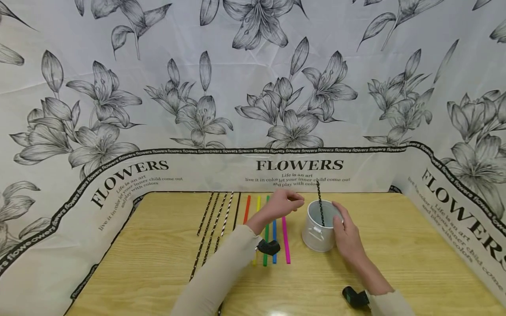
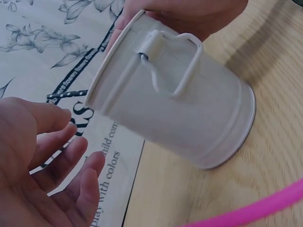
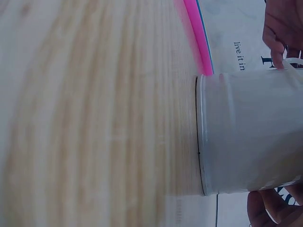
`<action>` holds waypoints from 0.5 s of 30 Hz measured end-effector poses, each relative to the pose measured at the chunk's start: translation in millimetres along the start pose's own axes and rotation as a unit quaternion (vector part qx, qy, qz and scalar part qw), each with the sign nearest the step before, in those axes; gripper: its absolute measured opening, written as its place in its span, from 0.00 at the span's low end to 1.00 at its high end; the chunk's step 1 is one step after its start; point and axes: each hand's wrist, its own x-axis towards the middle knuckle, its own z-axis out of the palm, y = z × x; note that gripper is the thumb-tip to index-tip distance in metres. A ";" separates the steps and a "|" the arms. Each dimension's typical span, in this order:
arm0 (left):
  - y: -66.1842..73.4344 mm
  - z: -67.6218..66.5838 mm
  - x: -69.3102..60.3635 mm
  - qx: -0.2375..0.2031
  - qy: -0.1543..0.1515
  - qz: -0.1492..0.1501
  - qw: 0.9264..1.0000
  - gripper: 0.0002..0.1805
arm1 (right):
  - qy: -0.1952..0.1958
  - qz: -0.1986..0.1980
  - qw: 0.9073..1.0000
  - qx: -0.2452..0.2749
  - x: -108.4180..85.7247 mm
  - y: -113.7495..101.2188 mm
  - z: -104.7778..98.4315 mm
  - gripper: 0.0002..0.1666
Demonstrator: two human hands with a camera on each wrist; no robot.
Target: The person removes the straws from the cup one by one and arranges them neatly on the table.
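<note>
A white metal bucket with a small wire handle stands on the table. One black straw with light dots leans inside it and rises above the rim. My right hand grips the bucket's right side, thumb near the rim; its fingers on the far side are partly hidden. Left of the rim hovers my left hand, holding nothing. In the left wrist view its fingers are loosely bent, close to the dotted straw but apart from the bucket. A pink straw lies left of the bucket.
Red, yellow, green and blue straws lie under and around the left forearm. Farther left are several black patterned straws. A flower-printed cloth stands round the table's back and sides.
</note>
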 end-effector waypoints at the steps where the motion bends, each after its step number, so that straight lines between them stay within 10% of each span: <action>1: 2.0 3.0 2.1 -0.005 0.005 -0.003 1.000 0.10 | 0.002 -0.003 1.000 0.000 0.7 -0.4 -0.1 0.28; 15: 16.9 40.9 18.5 -0.035 0.068 -0.037 0.996 0.07 | -0.004 -0.010 1.000 -0.002 1.8 1.1 -1.0 0.28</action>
